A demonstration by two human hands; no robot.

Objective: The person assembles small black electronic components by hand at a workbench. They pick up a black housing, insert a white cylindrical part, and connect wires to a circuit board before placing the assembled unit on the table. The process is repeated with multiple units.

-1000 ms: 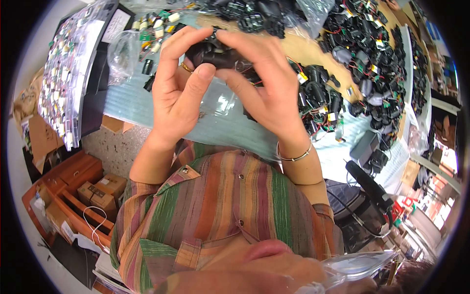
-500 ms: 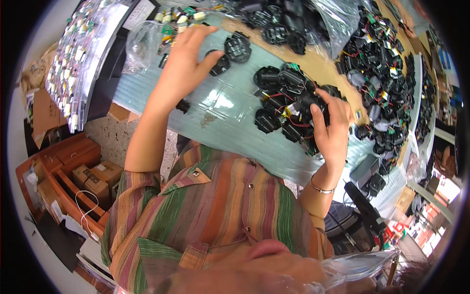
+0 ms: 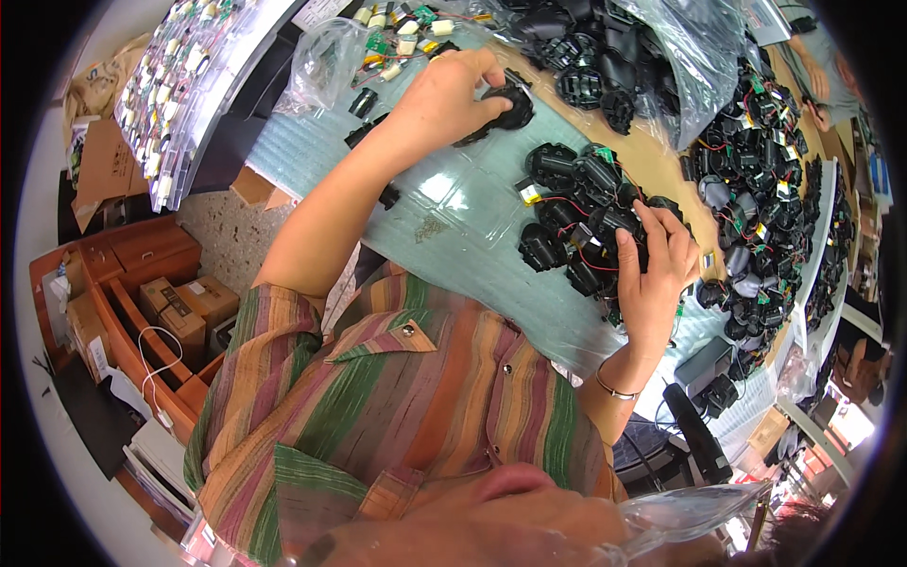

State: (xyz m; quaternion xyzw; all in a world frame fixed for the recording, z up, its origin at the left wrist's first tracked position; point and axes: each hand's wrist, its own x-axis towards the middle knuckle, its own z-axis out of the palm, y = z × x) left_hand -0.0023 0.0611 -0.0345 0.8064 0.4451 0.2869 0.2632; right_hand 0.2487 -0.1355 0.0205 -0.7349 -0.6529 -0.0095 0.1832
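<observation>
Two bare hands reach over a counter [image 3: 653,163] covered in part by a pale green translucent sheet [image 3: 491,274], as I watch remotely through the head camera. The left hand [image 3: 439,99] has its thumb and curled fingers at a rounded black plastic housing [image 3: 516,115] near the sheet's far edge, partly hiding it; I cannot tell whether the grip is firm. The right hand [image 3: 654,269] rests, fingers spread and bent, on the near right side of a cluster of black plastic housings with red wires [image 3: 543,248]; I cannot tell whether it grasps one.

Clutter hems in the space. Left of the left hand sits a crumpled clear plastic bag [image 3: 324,71], beside white parts with green circuit boards [image 3: 406,42]. Beyond the cluster, a large clear plastic bag [image 3: 694,71] drapes beside black shells [image 3: 576,80]. To the right, a dense heap of black wired parts [image 3: 751,222] crowds the counter, and a co-worker's hand [image 3: 818,117] shows past it.
</observation>
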